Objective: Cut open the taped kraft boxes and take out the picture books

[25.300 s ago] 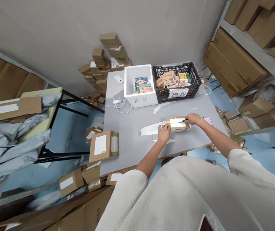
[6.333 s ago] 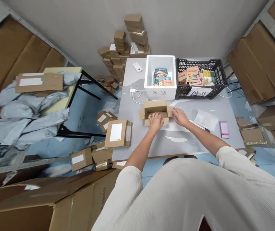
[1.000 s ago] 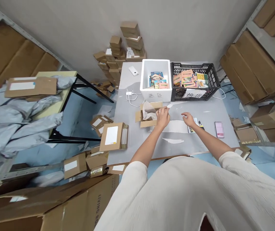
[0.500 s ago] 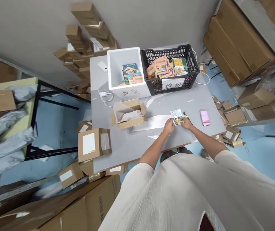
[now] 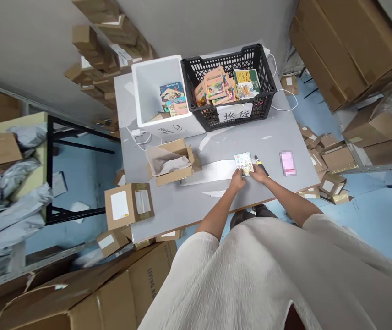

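A small colourful booklet [image 5: 243,163] is held over the grey table [image 5: 216,201] by both hands. My left hand [image 5: 237,177] pinches its near left corner and my right hand [image 5: 258,173] grips its near right edge. An opened cardboard box [image 5: 171,161] with crumpled packing paper in it sits to the left of my hands. A dark pen-like tool [image 5: 261,164] lies just beyond my right hand. A long white paper strip [image 5: 209,173] lies between the box and the booklet.
A white foam bin [image 5: 161,98] and a black crate [image 5: 232,89], both holding booklets, stand at the table's far edge. A pink item [image 5: 287,163] lies to the right. A sealed labelled box [image 5: 129,205] sits at the near left corner. Stacked cartons surround the table.
A second ago my left hand was at the opened box and my right hand near the booklet on the table. Both hands have since closed on the booklet, and my view has swung left.
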Available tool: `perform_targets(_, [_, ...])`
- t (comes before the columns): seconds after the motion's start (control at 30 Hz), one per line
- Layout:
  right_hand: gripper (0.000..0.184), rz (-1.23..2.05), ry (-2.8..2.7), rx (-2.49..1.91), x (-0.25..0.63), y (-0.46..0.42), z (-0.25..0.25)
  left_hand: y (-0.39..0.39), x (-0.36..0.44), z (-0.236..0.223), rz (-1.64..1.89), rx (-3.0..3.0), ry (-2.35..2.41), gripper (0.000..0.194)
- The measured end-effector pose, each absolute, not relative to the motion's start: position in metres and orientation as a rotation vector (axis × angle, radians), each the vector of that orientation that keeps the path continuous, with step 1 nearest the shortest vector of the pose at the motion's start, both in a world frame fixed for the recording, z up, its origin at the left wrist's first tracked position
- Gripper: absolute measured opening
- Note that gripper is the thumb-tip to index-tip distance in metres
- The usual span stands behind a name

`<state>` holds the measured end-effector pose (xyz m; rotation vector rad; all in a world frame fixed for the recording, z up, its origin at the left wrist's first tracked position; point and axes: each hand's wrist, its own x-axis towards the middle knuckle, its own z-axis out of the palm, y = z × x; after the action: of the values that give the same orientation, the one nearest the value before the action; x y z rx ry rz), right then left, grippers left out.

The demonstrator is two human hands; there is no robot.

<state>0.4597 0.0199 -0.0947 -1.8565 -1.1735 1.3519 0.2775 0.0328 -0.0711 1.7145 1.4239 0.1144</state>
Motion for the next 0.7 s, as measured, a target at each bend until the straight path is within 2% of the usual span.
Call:
perform_targets(0.17, [0.034, 1.488, -0.967, -1.88, 0.462, 0.028, -0.09, 0.033, 0.279, -0.067, 0.155, 1.639, 1.452, 0.069])
perform_targets(0.27, [0.03, 1.496, -0.924, -1.897, 0.46, 0.033, -0.085, 0.035, 0.28, -0.063, 0.194, 1.571, 1.465, 0.065])
perform_targets(0.47, [0.027, 1.389, -0.944, -1.98, 0.445, 0.042, -0.07, 0.04, 0.278, -0.054, 0.322, 1.37, 1.48, 0.033])
perform_targets(0.7, [0.036, 1.317, -1.353, -1.765, 0.41, 0.027, -0.041, 0.055, 0.268, -0.042, 0.426, 1.3, 1.633, 0.024])
